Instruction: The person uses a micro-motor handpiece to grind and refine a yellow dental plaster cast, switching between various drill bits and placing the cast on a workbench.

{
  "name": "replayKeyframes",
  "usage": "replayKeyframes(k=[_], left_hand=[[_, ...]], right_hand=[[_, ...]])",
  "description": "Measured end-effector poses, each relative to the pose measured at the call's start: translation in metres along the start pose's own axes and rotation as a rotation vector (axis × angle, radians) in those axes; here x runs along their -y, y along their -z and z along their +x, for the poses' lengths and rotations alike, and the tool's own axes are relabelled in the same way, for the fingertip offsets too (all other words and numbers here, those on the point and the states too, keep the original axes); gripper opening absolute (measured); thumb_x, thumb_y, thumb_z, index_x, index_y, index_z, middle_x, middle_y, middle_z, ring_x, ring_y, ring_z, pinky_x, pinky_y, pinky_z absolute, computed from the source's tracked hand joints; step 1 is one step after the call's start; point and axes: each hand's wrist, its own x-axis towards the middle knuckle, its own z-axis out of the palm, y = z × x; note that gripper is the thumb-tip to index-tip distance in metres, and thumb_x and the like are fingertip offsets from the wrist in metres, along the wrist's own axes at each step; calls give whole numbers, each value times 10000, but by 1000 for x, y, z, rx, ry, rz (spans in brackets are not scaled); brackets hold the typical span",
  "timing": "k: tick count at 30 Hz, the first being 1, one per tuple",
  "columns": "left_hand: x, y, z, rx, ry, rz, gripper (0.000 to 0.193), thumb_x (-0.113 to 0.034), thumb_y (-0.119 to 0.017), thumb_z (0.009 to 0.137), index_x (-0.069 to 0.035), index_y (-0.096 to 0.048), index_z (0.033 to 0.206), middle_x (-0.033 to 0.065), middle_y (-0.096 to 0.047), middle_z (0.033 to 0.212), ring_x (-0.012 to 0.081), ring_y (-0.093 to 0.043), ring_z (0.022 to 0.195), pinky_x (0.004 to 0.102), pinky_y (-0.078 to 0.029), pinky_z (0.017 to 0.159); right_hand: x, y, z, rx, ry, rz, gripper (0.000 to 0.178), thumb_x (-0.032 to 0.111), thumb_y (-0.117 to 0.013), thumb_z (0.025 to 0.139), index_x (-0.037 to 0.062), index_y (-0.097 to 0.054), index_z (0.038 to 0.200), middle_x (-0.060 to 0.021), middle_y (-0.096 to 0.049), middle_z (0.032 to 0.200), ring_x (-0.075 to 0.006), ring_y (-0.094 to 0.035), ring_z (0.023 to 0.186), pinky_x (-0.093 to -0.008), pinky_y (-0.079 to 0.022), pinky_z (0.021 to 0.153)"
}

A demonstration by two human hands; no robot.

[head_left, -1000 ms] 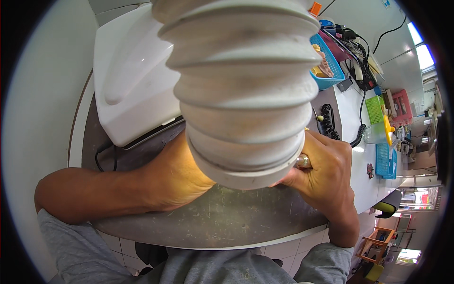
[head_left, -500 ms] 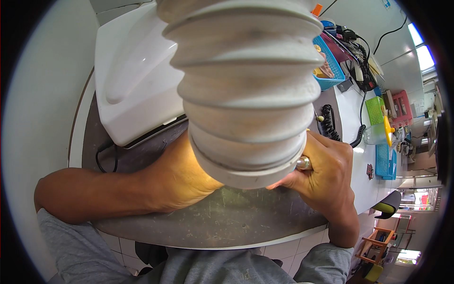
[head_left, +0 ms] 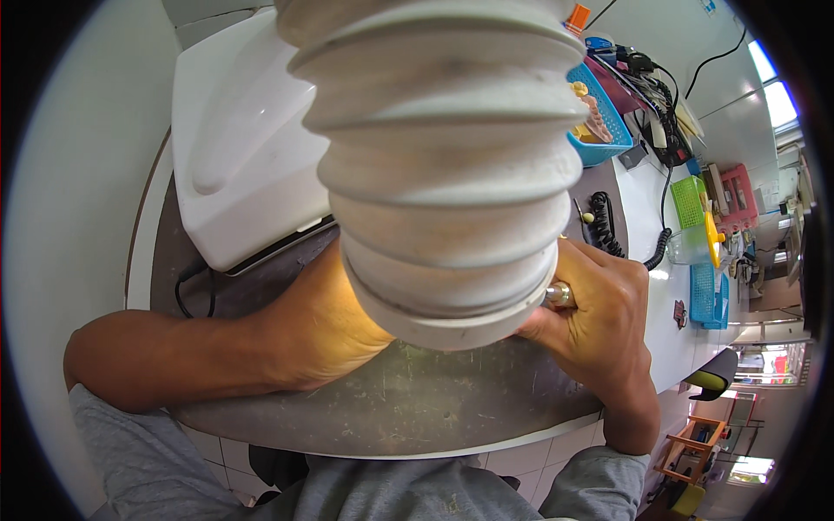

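White ribbed hose (head_left: 443, 182) hangs in front of both hands. The left forearm comes in from the left, elbow out wide, and runs nearly level over the grey mat (head_left: 469, 399); the left hand (head_left: 334, 317), lit yellow, angles up behind the hose's rim, its fingers hidden, so I cannot tell whether they are apart or together. The right forearm rises steeply at the right, and the right hand (head_left: 604, 304) bends inward, knuckles up, thumb pointing left toward the rim. It is clamped on a metal tool (head_left: 560, 294), which shows between thumb and fingers just beside the rim, its far end hidden. A white machine (head_left: 243, 148) stands beyond the left forearm
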Motion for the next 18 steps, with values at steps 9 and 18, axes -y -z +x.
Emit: replayKeyframes(k=[9,18], left_hand=[[6,2,0,-4,140,-46,606,-29,-786,903,-5,-452,1408,111,-584,1356,186,-557,1248,341,-476,1074],[-10,-16,-4,-31,-48,247,657,-61,-830,869,2,-450,1401,115,-593,1347,193,-567,1247,343,-481,1070]], right_hand=[[1,0,-1,4,-13,16,663,637,-796,705,60,-473,656,-67,-468,578,-241,-501,445,-368,-400,428],[1,0,1,4,16,-4,651,617,-822,685,61,-482,659,-64,-473,574,-241,-499,447,-366,-399,430]])
